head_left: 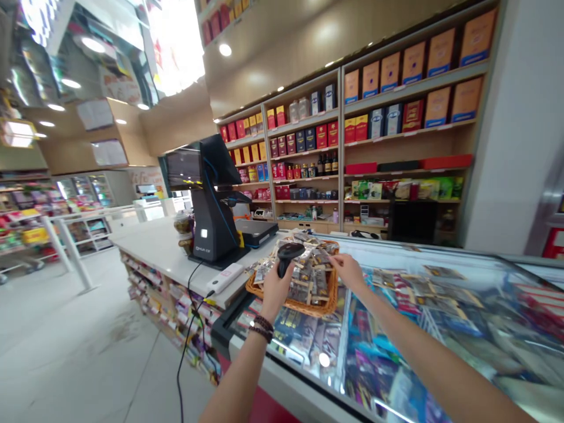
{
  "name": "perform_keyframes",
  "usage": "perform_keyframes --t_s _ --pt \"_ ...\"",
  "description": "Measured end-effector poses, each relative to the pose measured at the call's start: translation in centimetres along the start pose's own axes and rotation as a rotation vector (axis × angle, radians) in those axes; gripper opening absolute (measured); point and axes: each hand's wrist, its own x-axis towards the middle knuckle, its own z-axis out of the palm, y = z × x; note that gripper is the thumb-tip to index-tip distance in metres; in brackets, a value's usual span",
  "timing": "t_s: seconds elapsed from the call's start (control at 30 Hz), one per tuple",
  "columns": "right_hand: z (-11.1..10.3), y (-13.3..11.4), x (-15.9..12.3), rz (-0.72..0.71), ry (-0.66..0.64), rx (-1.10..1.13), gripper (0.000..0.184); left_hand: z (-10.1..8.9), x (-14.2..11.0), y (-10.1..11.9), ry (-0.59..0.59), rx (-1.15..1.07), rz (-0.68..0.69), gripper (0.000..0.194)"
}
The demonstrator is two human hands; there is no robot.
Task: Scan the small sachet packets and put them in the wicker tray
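My left hand (277,291) is shut around the grip of a black handheld barcode scanner (288,257), which points down over a wicker basket (311,308). The basket is heaped with several small foil-and-paper packets (306,276). My right hand (349,272) reaches in from the right, its fingertips at the packets near the basket's right rim. Whether those fingers pinch a packet is hidden. The basket rests on the corner of a glass-topped display case (445,311).
A black point-of-sale terminal (212,202) and a flat black device (256,232) stand on the white counter (163,252) left of the basket. A black cable (187,335) hangs down the counter front. Shelves of boxed goods (352,117) line the back wall.
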Motion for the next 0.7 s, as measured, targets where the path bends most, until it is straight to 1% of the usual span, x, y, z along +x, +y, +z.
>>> perform_keyframes --t_s 0.1,0.2,0.3,0.37,0.43,0.47,0.5,0.57,0.63,0.7 --pt "-3.1 3.8 -1.4 0.071 0.009 -0.061 0.035 2.2 -0.6 1.3 -0.081 -0.004 0.004 0.045" --pt "-7.3 8.4 -3.2 0.162 0.052 -0.111 0.033 5.0 -1.1 2.9 -0.162 -0.039 0.015 0.045" --pt "-12.3 13.0 -5.3 0.287 0.134 -0.142 0.031 8.5 -1.8 4.5 -0.233 -0.109 0.029 0.046" --pt "-15.5 15.7 -6.8 0.379 0.188 -0.179 0.029 11.1 -2.4 5.3 -0.28 -0.156 0.027 0.047" --pt "-18.1 17.7 -8.3 0.465 0.226 -0.228 0.028 13.8 -3.1 5.7 -0.326 -0.203 0.019 0.049" --pt "-19.0 18.4 -9.1 0.501 0.235 -0.251 0.029 15.2 -3.5 5.8 -0.347 -0.223 0.012 0.049" --pt "-19.6 19.0 -9.8 0.528 0.235 -0.271 0.031 16.5 -3.9 5.8 -0.365 -0.238 0.005 0.049" --pt "-20.0 19.4 -11.2 0.564 0.214 -0.325 0.034 18.8 -4.7 5.5 -0.394 -0.243 -0.009 0.048" --pt "-19.3 19.3 -12.4 0.589 0.188 -0.417 0.037 20.8 -5.5 5.0 -0.417 -0.232 -0.025 0.046" --pt "-18.3 18.7 -13.2 0.621 0.188 -0.515 0.046 22.4 -6.3 4.4 -0.438 -0.216 -0.043 0.045"
